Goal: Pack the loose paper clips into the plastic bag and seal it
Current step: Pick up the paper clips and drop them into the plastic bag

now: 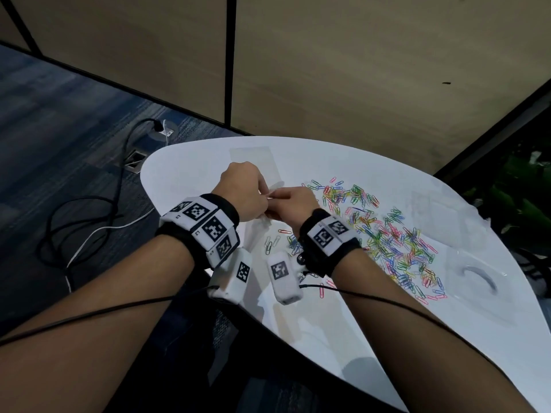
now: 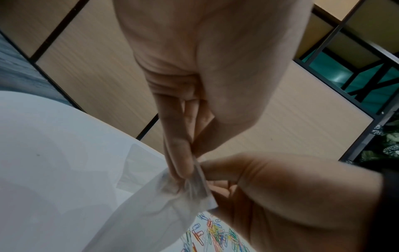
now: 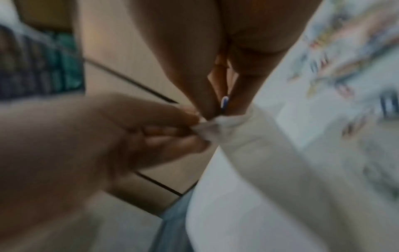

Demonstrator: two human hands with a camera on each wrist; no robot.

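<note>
Paper clips (image 1: 384, 231) in many colours are spread loose over the right half of a white table (image 1: 343, 338), from just beside the hands out toward the near right edge; a few lie apart under the right wrist. A corner of the same heap is seen at the bottom of the left wrist view (image 2: 215, 237).

The plastic bag (image 2: 151, 211) is held up above the table's left part, its top edge gathered between both hands and its clear body hanging down toward the surface. The left hand (image 1: 243, 189) is closed on that top edge, with fingers and thumb pinched together on the film (image 2: 179, 160). The right hand (image 1: 293, 205) is closed on the same edge from the other side, touching the left hand's fingertips. In the right wrist view (blurred) the bag (image 3: 259, 153) is seen bunched at the pinch, and one blue paper clip (image 3: 224, 102) is held between the right thumb and fingers just above the bag's mouth. Whether any clips are already inside the bag cannot be told.

A second flat clear bag (image 1: 256, 159) lies on the table beyond the hands. Cables (image 1: 89, 222) are seen on the blue carpet (image 1: 59, 120) to the left, and tan panels (image 1: 357, 70) stand behind the table.
</note>
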